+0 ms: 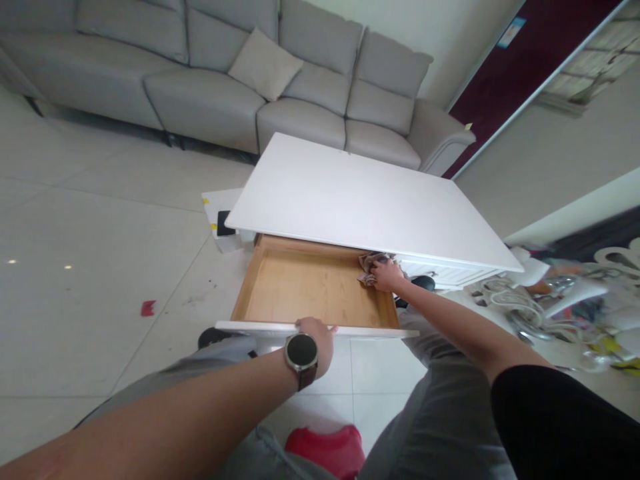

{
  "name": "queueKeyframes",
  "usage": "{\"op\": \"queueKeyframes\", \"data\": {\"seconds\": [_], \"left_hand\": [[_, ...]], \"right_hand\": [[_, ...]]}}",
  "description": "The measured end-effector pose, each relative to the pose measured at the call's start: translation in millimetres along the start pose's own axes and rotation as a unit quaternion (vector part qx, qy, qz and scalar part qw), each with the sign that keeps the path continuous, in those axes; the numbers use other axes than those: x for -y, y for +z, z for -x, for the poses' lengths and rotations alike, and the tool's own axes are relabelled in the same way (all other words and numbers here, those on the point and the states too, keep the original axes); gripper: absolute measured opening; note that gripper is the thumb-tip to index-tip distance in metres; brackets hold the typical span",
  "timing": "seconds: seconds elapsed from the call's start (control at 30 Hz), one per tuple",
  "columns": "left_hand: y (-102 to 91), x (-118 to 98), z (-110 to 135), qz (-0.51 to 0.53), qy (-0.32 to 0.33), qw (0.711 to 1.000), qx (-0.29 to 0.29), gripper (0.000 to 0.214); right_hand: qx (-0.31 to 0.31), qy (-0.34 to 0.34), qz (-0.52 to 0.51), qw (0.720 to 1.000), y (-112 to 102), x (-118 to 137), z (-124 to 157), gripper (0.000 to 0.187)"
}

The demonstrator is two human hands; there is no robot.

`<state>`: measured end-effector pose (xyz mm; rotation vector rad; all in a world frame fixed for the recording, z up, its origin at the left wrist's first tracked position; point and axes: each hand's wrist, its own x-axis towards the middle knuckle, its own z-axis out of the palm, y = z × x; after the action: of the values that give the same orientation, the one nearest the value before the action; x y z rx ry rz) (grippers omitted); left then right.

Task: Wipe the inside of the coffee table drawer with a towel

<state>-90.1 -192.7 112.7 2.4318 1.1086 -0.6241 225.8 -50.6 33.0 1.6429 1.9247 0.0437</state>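
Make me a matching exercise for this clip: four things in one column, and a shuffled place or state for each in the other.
Things:
1. Left hand
2. Cushion
3. Right hand
4. Watch

Places or states:
A. Round, dark-faced
B. Holding a crumpled brown wad
C. On the drawer front
D. On the sofa

Right pairs: 1-C, 2-D, 3-B, 4-A

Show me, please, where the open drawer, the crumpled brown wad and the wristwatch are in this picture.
Open drawer (305, 283): head view, on the bare wooden bottom inside.
Crumpled brown wad (368, 261): head view, on its folds beside the fingers.
Wristwatch (301, 350): head view, on its dark round face.
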Motion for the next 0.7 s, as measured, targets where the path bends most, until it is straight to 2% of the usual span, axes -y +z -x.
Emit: {"op": "queueKeyframes", "data": {"seconds": [0.2,0.5,0.7], "left_hand": [[-9.7,4.0,1.8,0.013,0.004,1.000,0.023,0.061],[-20.9,2.7,10.0,0.006,0.012,0.999,0.034,0.062],[-23.0,-3.2,12.3,0.005,0.018,1.000,0.020,0.059]], "right_hand": [[-0.012,0.004,0.004,1.000,1.2,3.1,6.4,0.053],[-0.064,0.024,0.002,0.998,11.1,9.4,15.3,0.056],[-0.073,0.030,0.004,0.997,10.9,12.3,15.1,0.055]]}}
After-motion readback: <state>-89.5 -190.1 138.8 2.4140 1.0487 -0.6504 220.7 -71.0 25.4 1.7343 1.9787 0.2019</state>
